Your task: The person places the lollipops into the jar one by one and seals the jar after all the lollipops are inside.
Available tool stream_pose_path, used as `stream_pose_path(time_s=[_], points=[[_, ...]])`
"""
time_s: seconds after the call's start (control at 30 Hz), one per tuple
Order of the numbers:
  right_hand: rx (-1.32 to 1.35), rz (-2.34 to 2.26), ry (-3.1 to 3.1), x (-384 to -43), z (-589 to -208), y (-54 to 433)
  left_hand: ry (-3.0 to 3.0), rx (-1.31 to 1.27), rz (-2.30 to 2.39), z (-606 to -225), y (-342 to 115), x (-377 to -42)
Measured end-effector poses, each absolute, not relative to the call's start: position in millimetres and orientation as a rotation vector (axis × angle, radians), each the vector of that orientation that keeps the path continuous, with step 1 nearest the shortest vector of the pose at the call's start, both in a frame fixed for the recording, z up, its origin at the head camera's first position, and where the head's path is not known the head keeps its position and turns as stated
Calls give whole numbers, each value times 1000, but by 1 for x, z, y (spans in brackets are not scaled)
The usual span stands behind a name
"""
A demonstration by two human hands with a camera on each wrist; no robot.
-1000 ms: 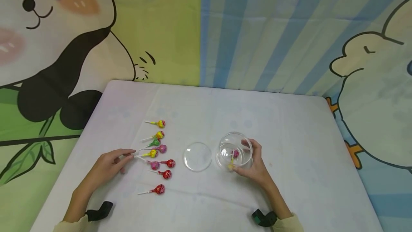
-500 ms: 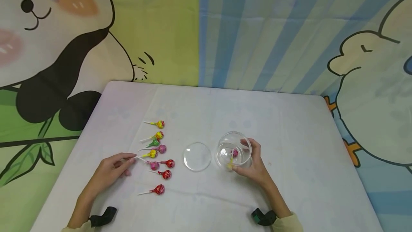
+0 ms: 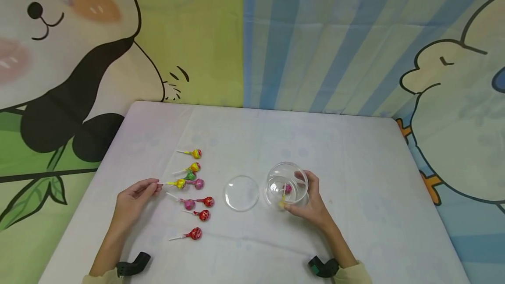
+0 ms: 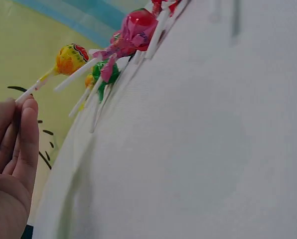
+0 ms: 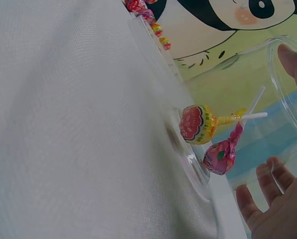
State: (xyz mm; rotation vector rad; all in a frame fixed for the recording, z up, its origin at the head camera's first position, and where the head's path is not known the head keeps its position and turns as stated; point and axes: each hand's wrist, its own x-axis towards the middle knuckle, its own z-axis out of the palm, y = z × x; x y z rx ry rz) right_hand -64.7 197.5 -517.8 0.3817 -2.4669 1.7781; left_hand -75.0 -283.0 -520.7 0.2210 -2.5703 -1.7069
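Note:
My left hand (image 3: 132, 201) pinches the end of the white stick of a yellow lollipop (image 4: 72, 59), whose wrapped head points right, over the other candies in the head view. My right hand (image 3: 313, 205) is wrapped around the side of a clear round jar (image 3: 287, 168) standing on the table. Inside the jar lie a yellow lollipop (image 5: 198, 124) and a pink lollipop (image 5: 221, 157), sticks crossing. Close to the left hand, a pink lollipop (image 3: 190, 204) and a green lollipop (image 3: 191, 175) lie on the cloth.
A clear round lid (image 3: 241, 193) lies flat between the lollipops and the jar. Several red lollipops (image 3: 195, 233) are nearer the front, and yellow ones (image 3: 196, 154) lie farther back. The white-covered table (image 3: 375, 165) meets a cartoon-printed backdrop (image 3: 205, 56).
My left hand has taken a yellow lollipop by its stick and drawn it slightly left and back, off its earlier spot. The right hand and jar stay in place.

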Motion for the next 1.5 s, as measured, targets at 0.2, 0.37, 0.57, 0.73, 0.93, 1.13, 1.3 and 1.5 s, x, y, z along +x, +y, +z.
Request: stream_pose_path(time_s=[0.2,0.37,0.57,0.73,0.93,1.13,1.3,1.5], points=[[369,1769,-2469,-64,-519,197,-2181,359,-2118,-499,-287,-73],[360,1770,-2488,-64,-518,197,-1895,345,-2305,-486,-274,-72],[384,1768,-2479,-65,-519,198,-1889,150,-2305,-465,-242,-74],[378,1802,-2460,-65,-518,196,-1951,-87,-2266,-450,-217,-75],[392,1801,-2456,-65,-517,196,-1986,-193,-2181,-441,-193,-80],[341,1815,-2432,-61,-515,200,-1978,-365,-2269,-444,-164,-86],[360,1813,-2430,-63,-517,200,-2033,-425,-2223,-445,-146,-86],[377,1831,-2414,-64,-519,195,-2077,-428,-2213,-442,-129,-87]])
